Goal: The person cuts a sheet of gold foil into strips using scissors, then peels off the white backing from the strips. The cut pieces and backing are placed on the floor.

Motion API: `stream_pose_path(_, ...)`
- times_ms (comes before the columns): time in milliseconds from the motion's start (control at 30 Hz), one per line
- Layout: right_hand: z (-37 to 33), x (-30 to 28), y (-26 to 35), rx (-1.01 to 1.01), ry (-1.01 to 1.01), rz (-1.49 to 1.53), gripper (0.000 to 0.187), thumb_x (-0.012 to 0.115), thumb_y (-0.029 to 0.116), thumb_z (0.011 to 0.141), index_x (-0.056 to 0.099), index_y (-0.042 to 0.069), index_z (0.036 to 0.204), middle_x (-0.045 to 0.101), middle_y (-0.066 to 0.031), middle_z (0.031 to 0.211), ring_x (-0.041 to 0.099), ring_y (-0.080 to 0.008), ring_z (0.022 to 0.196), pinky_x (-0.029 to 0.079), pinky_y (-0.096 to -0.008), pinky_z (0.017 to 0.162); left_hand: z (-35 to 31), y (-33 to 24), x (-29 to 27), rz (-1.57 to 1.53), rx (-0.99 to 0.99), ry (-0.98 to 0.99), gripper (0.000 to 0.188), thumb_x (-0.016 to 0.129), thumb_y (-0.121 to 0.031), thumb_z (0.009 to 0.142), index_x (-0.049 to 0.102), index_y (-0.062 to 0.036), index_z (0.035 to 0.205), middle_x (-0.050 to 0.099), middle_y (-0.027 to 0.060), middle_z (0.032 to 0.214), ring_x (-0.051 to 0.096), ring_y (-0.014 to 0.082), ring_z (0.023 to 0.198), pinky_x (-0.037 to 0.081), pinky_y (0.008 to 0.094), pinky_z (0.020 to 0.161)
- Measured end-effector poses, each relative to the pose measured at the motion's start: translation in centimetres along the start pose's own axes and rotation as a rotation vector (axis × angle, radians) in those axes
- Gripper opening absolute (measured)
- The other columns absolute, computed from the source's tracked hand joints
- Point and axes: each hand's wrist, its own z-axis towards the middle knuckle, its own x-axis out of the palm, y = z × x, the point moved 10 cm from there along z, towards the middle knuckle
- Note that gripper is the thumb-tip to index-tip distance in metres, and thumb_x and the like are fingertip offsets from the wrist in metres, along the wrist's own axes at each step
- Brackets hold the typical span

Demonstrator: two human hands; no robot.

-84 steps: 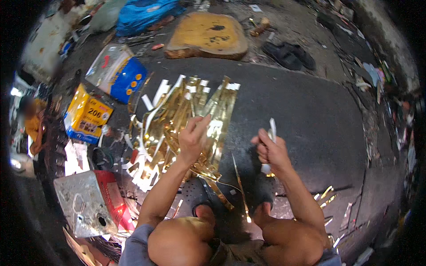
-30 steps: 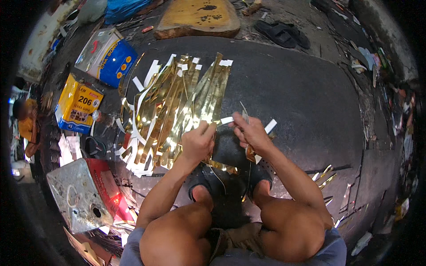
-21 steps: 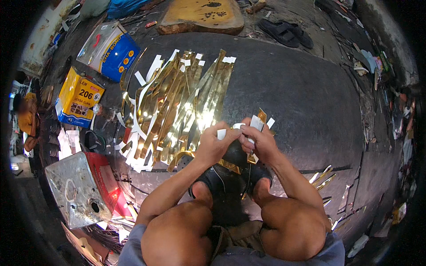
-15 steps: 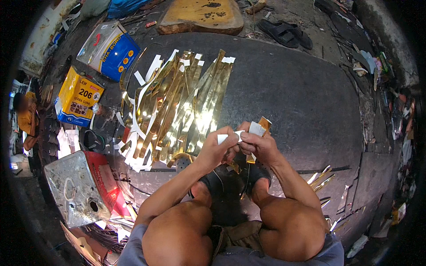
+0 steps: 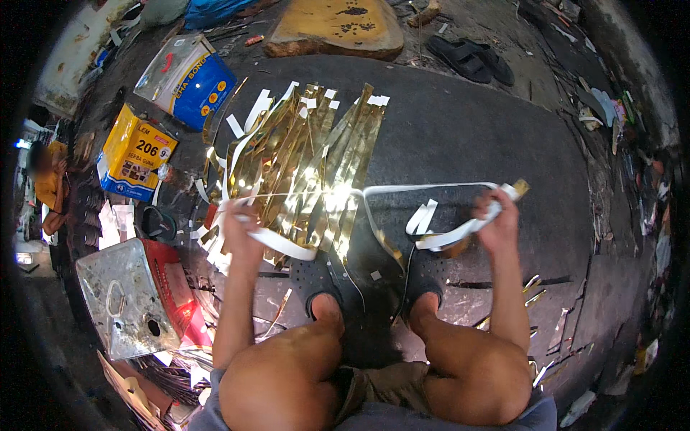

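My left hand (image 5: 241, 224), somewhat blurred, is closed on a thin white strip (image 5: 286, 245) that curls down over the gold strips. Away to the right, my right hand (image 5: 501, 224) grips a gold-and-white strip (image 5: 460, 234), with a gold end (image 5: 520, 188) poking out above the fingers. A narrow white band (image 5: 431, 188) spans the space between the two hands and bends down near the middle. Beside my left hand lies a spread of shiny gold strips (image 5: 338, 161), some with white ends. A folded white piece (image 5: 422, 217) shows left of my right hand.
A yellow-and-blue box (image 5: 136, 154) and a blue-and-white container (image 5: 187, 82) stand at the left. Nearer is a dented metal can (image 5: 129, 302) with red sides. A thick yellowish slab (image 5: 334, 27) and black sandals (image 5: 471, 59) lie at the far side. Dark sheeting (image 5: 474, 129) covers the ground.
My hands were together in front of me and have moved wide apart, left and right. A long white band is now stretched out between them.
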Motion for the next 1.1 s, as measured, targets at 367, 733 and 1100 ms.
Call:
stream_pose_path(367,-4.0,0.0,6.9,-0.169,-0.082,-1.434,0.015,0.062,0.022,0.093,0.062,0.008,0.086,0.054,0.0046,0.069,0.046,-0.0057,0.057,0.038,-0.0263,0.052,-7.2,-10.1,4.0,1.141,1.217,0.051,0.019,0.067,-0.006,0.083,0.063,-0.0049,0.101,0.062,0.0031,0.087,0.059,0.0132,0.074,0.049,0.0290,0.071)
stream_pose_path(733,-12.2,13.6,-8.9,0.093,0.537,-1.114,0.010,0.065,0.012,0.089,0.065,0.002,0.090,0.056,-0.0005,0.067,0.054,-0.0143,0.057,0.042,-0.0272,0.054,-19.1,11.2,18.9,0.832,-0.124,1.202,0.028,0.060,-0.030,0.101,0.070,-0.0055,0.093,0.060,-0.0027,0.070,0.051,0.0053,0.066,0.042,0.0262,0.056)
stream_pose_path(1100,-11.2,9.9,12.4,-0.682,0.135,-0.457,0.023,0.058,0.020,0.086,0.058,0.003,0.101,0.058,-0.0108,0.100,0.055,-0.0211,0.094,0.043,-0.0394,0.092,2.0,7.0,14.0,1.416,0.278,0.204,0.049,0.072,-0.047,0.078,0.068,-0.0043,0.101,0.071,0.0161,0.085,0.068,0.0333,0.079,0.053,0.0450,0.075)
